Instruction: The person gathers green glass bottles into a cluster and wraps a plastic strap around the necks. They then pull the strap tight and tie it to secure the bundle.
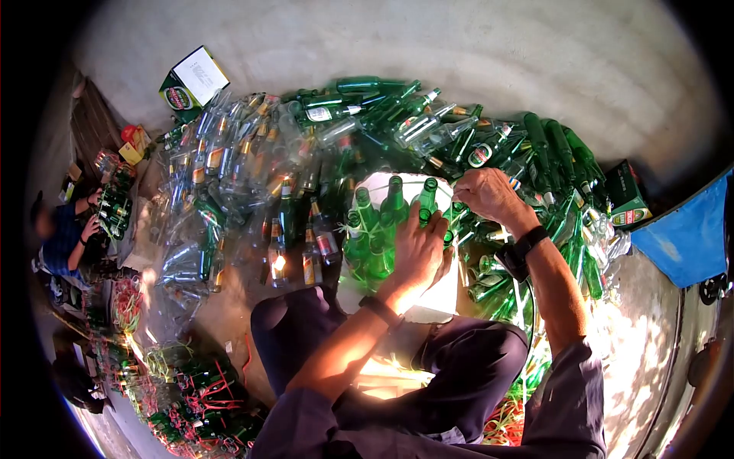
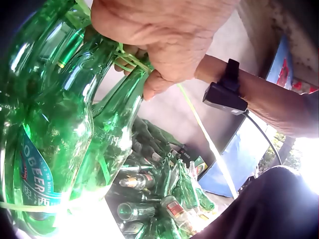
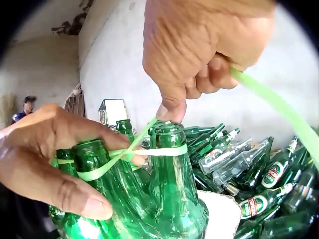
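Here's the right hand (image 3: pixel 207 45), fingers curled tight on a pale green strap (image 3: pixel 278 105), above the upright green bottles (image 3: pixel 172 177). The left hand (image 1: pixel 417 249) is part closed, thumb in front of one bottle neck (image 3: pixel 92 155), fingers behind it, by the strap's crossing. Best keep that crossing pinned and draw evenly, the band level below the lips; pull too high and it could ride off, or tip a bottle. Beyond both hands, a heap of loose bottles (image 3: pixel 274 174) crowds in, hemming the right hand's side, a carton (image 1: pixel 628 197) further right, another person (image 1: pixel 63 239) far left
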`<state>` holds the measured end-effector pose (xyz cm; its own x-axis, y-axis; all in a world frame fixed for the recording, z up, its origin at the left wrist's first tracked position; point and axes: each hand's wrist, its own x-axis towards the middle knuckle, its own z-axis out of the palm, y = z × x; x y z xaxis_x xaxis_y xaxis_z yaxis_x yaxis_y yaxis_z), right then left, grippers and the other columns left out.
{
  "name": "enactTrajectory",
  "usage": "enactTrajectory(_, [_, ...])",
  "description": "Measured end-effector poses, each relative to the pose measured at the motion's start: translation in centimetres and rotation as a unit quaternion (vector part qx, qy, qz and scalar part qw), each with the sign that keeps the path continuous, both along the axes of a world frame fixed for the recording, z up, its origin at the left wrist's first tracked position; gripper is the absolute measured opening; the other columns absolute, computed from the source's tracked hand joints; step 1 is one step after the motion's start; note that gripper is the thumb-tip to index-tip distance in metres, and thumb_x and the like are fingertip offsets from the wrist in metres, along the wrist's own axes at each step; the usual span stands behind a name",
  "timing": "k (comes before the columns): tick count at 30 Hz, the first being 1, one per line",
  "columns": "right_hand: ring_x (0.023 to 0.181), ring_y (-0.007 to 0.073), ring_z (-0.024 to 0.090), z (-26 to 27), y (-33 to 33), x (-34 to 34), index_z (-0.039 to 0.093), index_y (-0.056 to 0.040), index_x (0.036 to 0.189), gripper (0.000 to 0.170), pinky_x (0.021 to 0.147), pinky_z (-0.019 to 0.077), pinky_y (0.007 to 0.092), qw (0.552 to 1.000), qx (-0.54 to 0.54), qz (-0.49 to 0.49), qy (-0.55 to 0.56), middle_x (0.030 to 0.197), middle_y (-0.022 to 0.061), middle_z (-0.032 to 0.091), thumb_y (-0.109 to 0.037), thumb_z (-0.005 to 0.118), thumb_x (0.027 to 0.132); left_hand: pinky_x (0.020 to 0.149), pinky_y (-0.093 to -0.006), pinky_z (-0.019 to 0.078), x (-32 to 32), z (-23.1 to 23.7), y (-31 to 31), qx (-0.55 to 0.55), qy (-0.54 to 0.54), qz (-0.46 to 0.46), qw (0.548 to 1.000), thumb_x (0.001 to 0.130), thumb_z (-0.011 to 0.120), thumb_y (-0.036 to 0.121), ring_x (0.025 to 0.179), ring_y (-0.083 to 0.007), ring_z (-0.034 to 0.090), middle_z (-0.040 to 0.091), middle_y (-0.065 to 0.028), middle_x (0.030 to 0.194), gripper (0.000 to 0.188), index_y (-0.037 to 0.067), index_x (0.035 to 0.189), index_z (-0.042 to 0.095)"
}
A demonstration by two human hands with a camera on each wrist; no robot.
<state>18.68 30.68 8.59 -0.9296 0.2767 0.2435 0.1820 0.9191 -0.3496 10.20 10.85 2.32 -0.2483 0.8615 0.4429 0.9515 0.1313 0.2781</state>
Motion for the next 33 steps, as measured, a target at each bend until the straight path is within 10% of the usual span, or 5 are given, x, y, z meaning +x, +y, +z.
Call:
enactTrajectory(16, [0.076,0.0113,0.066,-7.8,2.4,-0.1,0.076,-0.0005,0.087,0.014,0.07,0.0532,0.0303,0.907,-0.408,-0.101,0.005,0.078,0.005,0.073,-0.014,0.074,0.086,0.098,-0.0563,0.0457,-0.3,-1.7,0.3,0.014,-0.015,-0.007,1.0,0.078,0.075,0.033,0.135,-0.0496,0.046,0.07,-0.0114,0.129,0.055,0.005,0.123,0.06])
enactTrajectory(18, [0.07,0.0116,0.064,-15.3,4.3,-0.3,0.072,0.0007,0.083,0.015,0.064,0.0522,0.0319,0.987,-0.063,0.075,0.13,0.07,0.0033,0.068,-0.013,0.071,0.089,0.098,-0.0561,0.0457,-0.6,-2.2,0.4,0.028,-0.004,-0.005,1.0,0.079,0.075,0.036,0.134,-0.0485,0.047,0.07,-0.0096,0.129,0.055,0.006,0.123,0.06])
enactTrajectory(20, [0.062,0.01,0.058,-15.9,2.8,-0.2,0.068,0.0,0.079,0.016,0.054,0.0458,0.0309,0.974,-0.167,0.038,0.147,0.064,0.0004,0.06,-0.01,0.067,0.091,0.098,-0.0526,0.05,-1.0,-3.0,0.6,0.069,0.071,0.0,0.995,0.077,0.076,0.032,0.123,-0.0447,0.057,0.07,-0.0056,0.126,0.047,0.009,0.116,0.063])
enactTrajectory(22, [0.057,0.0094,0.051,-13.5,1.5,0.4,0.076,-0.0003,0.1,0.016,0.052,0.0399,0.0279,0.77,-0.616,-0.158,0.047,0.067,0.0006,0.063,-0.008,0.064,0.092,0.098,-0.0531,0.0501,-1.0,-2.6,0.3,0.086,0.04,-0.015,0.995,0.077,0.075,0.031,0.121,-0.0445,0.058,0.07,-0.0063,0.125,0.047,0.009,0.117,0.063])
enactTrajectory(33, [0.053,0.0076,0.034,-11.9,-1.2,2.6,0.056,-0.0157,0.073,0.016,0.051,0.0282,0.0268,0.612,-0.757,-0.168,0.155,0.065,-0.0081,0.041,-0.013,0.066,0.085,0.096,-0.0534,0.0488,-1.4,-2.6,-0.1,0.049,0.018,-0.044,0.998,0.082,0.069,0.03,0.129,-0.0464,0.048,0.066,-0.0096,0.129,0.049,0.007,0.124,0.059])
